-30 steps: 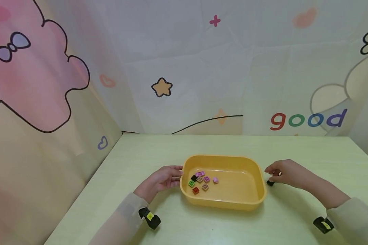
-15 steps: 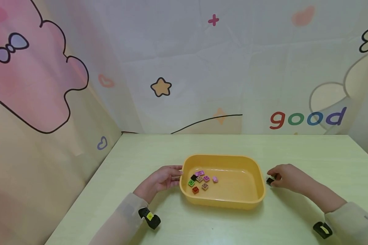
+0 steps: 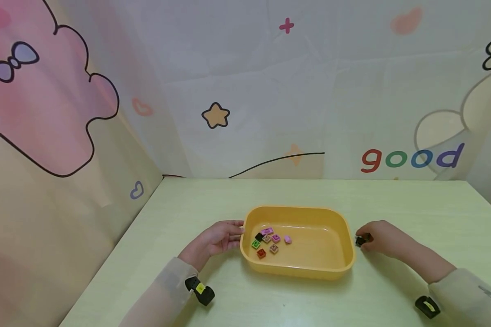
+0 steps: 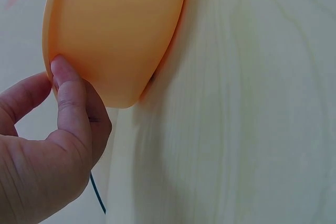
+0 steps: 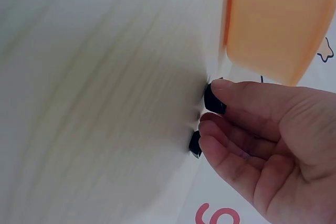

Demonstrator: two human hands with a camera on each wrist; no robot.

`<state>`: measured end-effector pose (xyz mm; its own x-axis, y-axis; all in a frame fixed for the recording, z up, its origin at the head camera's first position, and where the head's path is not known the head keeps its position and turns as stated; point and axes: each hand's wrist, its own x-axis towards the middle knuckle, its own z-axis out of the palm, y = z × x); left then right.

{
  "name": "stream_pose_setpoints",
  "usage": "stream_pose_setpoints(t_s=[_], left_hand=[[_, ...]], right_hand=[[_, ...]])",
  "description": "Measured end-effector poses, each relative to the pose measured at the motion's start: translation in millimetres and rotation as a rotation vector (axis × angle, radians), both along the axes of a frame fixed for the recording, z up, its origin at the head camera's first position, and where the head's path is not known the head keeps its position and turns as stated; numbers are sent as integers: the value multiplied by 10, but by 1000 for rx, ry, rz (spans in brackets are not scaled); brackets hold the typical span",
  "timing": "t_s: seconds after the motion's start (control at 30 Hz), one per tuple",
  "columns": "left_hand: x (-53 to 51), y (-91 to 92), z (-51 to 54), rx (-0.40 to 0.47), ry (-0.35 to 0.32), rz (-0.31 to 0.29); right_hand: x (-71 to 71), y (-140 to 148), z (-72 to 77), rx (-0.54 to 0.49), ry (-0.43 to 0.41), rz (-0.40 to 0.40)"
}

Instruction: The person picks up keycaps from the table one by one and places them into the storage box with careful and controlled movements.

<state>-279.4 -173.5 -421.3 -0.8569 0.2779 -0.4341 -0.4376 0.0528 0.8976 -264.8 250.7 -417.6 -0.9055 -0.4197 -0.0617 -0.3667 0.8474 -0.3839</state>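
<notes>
A yellow plastic tray (image 3: 311,275) stands on the table, with several small toy bricks (image 3: 273,248) in its left part, in pink, tan, green, red and black. At the tray's left end my left hand (image 3: 217,238) holds the rim; the left wrist view shows fingertips (image 4: 64,69) against the outer wall. Just beyond the right end, my right hand (image 3: 386,238) is low at the tabletop. Its thumb and a finger pinch a small black brick (image 5: 214,98). A second black piece (image 5: 195,144) lies against the other fingertips in the right wrist view.
The pale wooden table (image 3: 204,195) reaches back to a printed cloth backdrop (image 3: 266,113). Another cloth wall (image 3: 118,204) borders the left side. Black wrist cameras (image 3: 200,291) are strapped over both sleeves.
My right hand has come down slightly and its thumb and finger have closed on the black brick. The left hand and the tray have stayed in place.
</notes>
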Motion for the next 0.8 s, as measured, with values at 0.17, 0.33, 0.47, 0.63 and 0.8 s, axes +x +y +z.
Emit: stream_pose_setpoints(t_s=[0.17,0.33,0.47,0.63,0.8], left_hand=[[-3,4,17,0,3,-3],[-7,5,18,-4,0,2],[-6,1,10,-4,0,2],[-2,-6,0,2,-5,-4],[-10,-13,-10,1,-8,-5]], right_hand=[[-1,2,5,-2,16,7],[4,-3,18,-10,15,16],[8,-9,25,-15,21,30],[5,-14,28,-17,17,30],[-16,-1,101,6,24,35]])
